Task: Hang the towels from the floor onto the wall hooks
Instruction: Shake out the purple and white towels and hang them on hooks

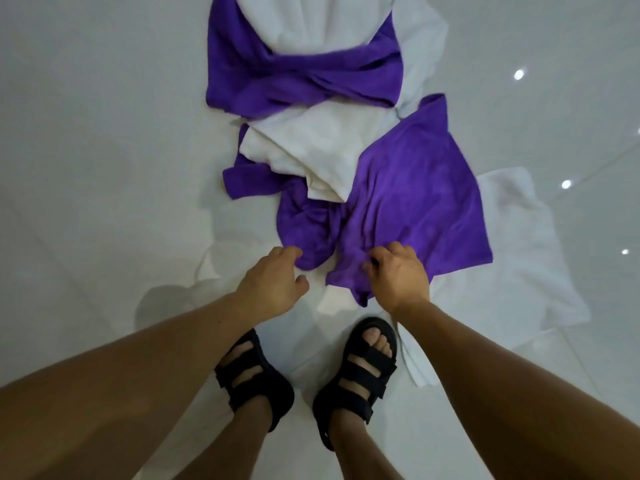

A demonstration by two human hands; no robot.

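Several purple and white towels lie heaped on the white tiled floor. The nearest purple towel [412, 202] is spread in front of my feet, over a white towel [512, 265]. My right hand [398, 275] is down on its near edge, fingers curled into the fabric. My left hand [273, 282] hovers at the bunched left end of that towel, fingers loosely curled, touching or nearly touching the cloth. Another purple towel [298, 77] lies farther off, with a white towel [311, 143] between. No wall hooks are in view.
My two feet in black strap sandals [356, 375] stand just behind the pile, the right one beside a white towel's edge. Glossy white floor tiles [86, 150] stretch to the left and right, with ceiling lights reflected at the right.
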